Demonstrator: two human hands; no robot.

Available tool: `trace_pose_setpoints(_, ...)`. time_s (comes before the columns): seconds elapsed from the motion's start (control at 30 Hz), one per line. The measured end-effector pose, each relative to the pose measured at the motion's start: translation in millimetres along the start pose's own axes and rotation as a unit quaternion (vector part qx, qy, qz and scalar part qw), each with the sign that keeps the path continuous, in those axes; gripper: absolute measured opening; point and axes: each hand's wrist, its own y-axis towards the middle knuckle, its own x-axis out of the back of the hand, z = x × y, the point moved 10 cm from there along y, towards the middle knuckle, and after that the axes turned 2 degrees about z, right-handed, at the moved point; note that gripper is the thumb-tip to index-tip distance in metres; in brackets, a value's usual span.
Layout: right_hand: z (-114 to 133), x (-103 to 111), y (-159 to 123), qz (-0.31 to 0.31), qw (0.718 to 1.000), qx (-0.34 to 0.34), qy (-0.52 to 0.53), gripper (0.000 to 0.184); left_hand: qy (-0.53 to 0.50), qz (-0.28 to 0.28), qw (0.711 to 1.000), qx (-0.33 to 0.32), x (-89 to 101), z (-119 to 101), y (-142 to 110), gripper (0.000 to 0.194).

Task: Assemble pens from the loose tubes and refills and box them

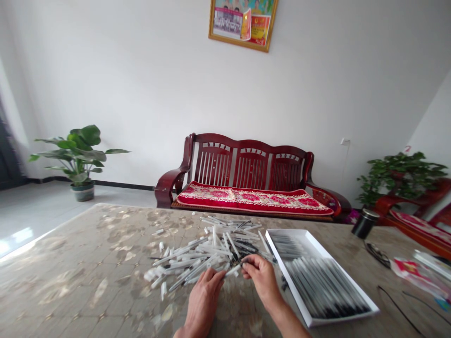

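Near the front of a loose heap of pen parts, my left hand (pixel 206 295) pinches one end of a whitish pen barrel (pixel 232 271). My right hand (pixel 262 280) is closed by the other end, its thumb and fingertips together around a small dark piece that is partly hidden. The heap (pixel 197 256) holds whitish barrels, short white caps and dark slim parts lying in all directions. To the right of my right hand stands a shallow white box (pixel 306 300), with rows of pens (pixel 326 286) laid side by side, dark at their near ends.
A patterned cover (pixel 116 277) lies over the table. On the right are a black canister (pixel 365 223), a dark coiled item (pixel 377 254), a red and clear plastic packet (pixel 410 273) and thin black cords (pixel 398 307). Behind the table stands a wooden bench (pixel 250 164).
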Motion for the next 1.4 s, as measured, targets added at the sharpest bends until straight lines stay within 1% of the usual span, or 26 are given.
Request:
trace_pose_setpoints(0.1,5,-2,0,0.005,1.0,0.02,-0.019,0.031,0.006,-0.001,1.0,-0.006,0.3,-1,0,0.025)
trace_pose_setpoints(0.27,1,-4,0,0.01,0.999,0.028,-0.032,0.031,0.014,0.005,1.0,-0.007,0.4,-1,1,0.023)
trace_pose_setpoints(0.37,3,-4,-1,0.016,0.995,0.037,-0.087,0.029,0.024,0.0,1.0,-0.014,3.1,-1,1,0.022)
trace_pose_setpoints(0.43,11,-5,-4,0.018,0.985,0.069,-0.157,0.024,0.035,-0.002,0.999,-0.018,4.9,-1,2,0.022)
trace_pose_setpoints(0.5,23,-6,-8,0.01,0.966,0.125,-0.228,0.021,0.047,0.002,0.999,-0.021,5.4,-2,2,0.022)
trace_pose_setpoints(0.57,30,-7,-13,-0.001,0.943,0.171,-0.286,0.023,0.055,0.01,0.998,-0.027,5.0,-4,2,0.022)
trace_pose_setpoints(0.6,31,-8,-14,-0.004,0.932,0.182,-0.313,0.026,0.059,0.016,0.998,-0.03,4.6,-5,2,0.023)
trace_pose_setpoints(0.7,25,-9,-17,0.0,0.907,0.185,-0.378,0.038,0.072,0.031,0.996,-0.039,3.8,-9,2,0.022)
trace_pose_setpoints(0.77,23,-10,-19,0.012,0.897,0.187,-0.401,0.042,0.078,0.04,0.995,-0.046,3.9,-12,1,0.022)
trace_pose_setpoints(0.93,22,-14,-30,0.056,0.887,0.196,-0.414,0.041,0.08,0.04,0.993,-0.083,4.1,-18,-3,0.027)
trace_pose_setpoints(1.0,18,-12,-29,0.054,0.888,0.194,-0.414,0.041,0.08,0.026,0.992,-0.089,5.3,-17,-5,0.027)
trace_pose_setpoints(1.03,15,-8,-27,0.043,0.892,0.19,-0.408,0.041,0.079,0.012,0.993,-0.085,7.5,-15,-5,0.028)
trace_pose_setpoints(1.1,9,6,-20,0.003,0.906,0.179,-0.383,0.043,0.073,-0.03,0.995,-0.058,16.1,-7,-6,0.033)
trace_pose_setpoints(1.17,0,22,-13,-0.034,0.925,0.164,-0.342,0.045,0.053,-0.073,0.996,-0.007,27.9,4,-7,0.041)
trace_pose_setpoints(1.2,-5,28,-9,-0.043,0.933,0.157,-0.322,0.046,0.032,-0.086,0.996,0.022,32.7,10,-8,0.043)
trace_pose_setpoints(1.27,-12,35,-5,-0.048,0.944,0.15,-0.29,0.046,-0.044,-0.09,0.991,0.087,37.7,24,-8,0.04)
trace_pose_setpoints(1.3,-14,36,-4,-0.046,0.948,0.151,-0.276,0.046,-0.106,-0.082,0.983,0.127,36.3,31,-7,0.036)
trace_pose_setpoints(1.33,-14,35,-4,-0.043,0.951,0.155,-0.263,0.045,-0.176,-0.074,0.967,0.169,32.7,37,-6,0.03)
trace_pose_setpoints(1.37,-13,33,-4,-0.039,0.954,0.163,-0.25,0.045,-0.267,-0.058,0.937,0.22,24.2,44,-6,0.023)
trace_pose_setpoints(1.4,-12,31,-5,-0.033,0.955,0.173,-0.237,0.044,-0.362,-0.041,0.887,0.283,11.1,50,-8,0.018)
